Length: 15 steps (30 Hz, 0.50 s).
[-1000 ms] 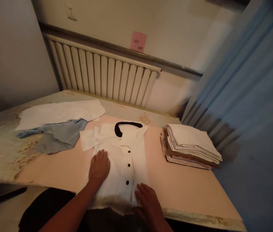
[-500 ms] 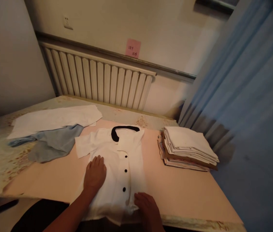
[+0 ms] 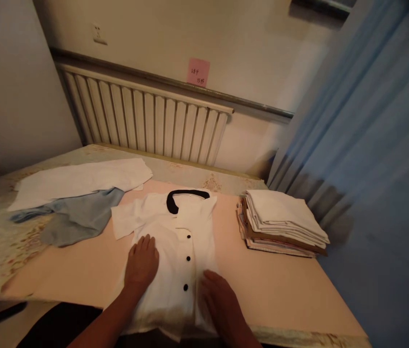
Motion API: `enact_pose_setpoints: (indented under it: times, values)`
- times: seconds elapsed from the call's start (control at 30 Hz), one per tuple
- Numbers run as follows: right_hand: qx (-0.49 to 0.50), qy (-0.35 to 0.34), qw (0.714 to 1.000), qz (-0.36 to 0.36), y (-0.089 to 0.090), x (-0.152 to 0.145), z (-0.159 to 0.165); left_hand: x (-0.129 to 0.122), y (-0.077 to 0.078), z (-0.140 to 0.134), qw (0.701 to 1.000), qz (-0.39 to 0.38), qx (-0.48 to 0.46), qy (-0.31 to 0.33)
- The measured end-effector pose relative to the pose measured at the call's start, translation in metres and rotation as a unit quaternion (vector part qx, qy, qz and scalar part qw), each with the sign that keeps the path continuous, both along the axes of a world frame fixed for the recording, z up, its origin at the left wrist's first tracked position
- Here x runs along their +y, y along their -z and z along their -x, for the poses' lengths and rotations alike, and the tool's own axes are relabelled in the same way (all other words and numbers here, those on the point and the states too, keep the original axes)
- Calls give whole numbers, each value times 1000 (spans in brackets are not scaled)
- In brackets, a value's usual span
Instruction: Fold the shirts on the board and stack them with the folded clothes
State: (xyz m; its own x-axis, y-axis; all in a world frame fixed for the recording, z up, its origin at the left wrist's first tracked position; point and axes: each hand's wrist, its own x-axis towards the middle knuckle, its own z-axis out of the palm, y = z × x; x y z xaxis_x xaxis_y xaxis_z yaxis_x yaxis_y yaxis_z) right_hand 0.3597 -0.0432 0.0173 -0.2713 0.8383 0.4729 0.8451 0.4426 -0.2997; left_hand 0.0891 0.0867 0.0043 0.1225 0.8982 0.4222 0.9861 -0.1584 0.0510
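A white short-sleeved shirt with a black collar and black buttons lies spread front-up, its hem at the table's near edge. Its left-hand sleeve sticks out to the side; on the right the edge runs straight and no sleeve shows. My left hand rests flat on the shirt's left half, fingers stretched out. My right hand lies on the lower right edge of the shirt, right of the button row, fingers extended and a little blurred. Neither hand grips the cloth.
A stack of folded clothes stands on the right. To the left lie a white garment and a blue-grey cloth. A pink sheet covers part of the table. Behind are a radiator and, at right, a blue curtain.
My right hand has moved up and slightly away from me along the shirt's right edge. My left hand has stayed in place on the shirt.
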Motion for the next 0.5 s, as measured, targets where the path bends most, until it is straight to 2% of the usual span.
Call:
enact_pose_setpoints:
  times: [0.13, 0.23, 0.37, 0.5]
  values:
    - [-28, 34, 999, -15, 10, 38, 4, 0, 1, 0, 1000, 1, -12, 3]
    - [-53, 36, 998, 22, 17, 57, 12, 1, 1, 0, 1000, 3, -19, 2]
    - [-60, 36, 996, 52, 23, 63, 19, 0, 0, 0, 1000, 2, -10, 1]
    - [-55, 33, 996, 54, 22, 61, 19, -1, 2, 1, 1000, 2, -11, 4]
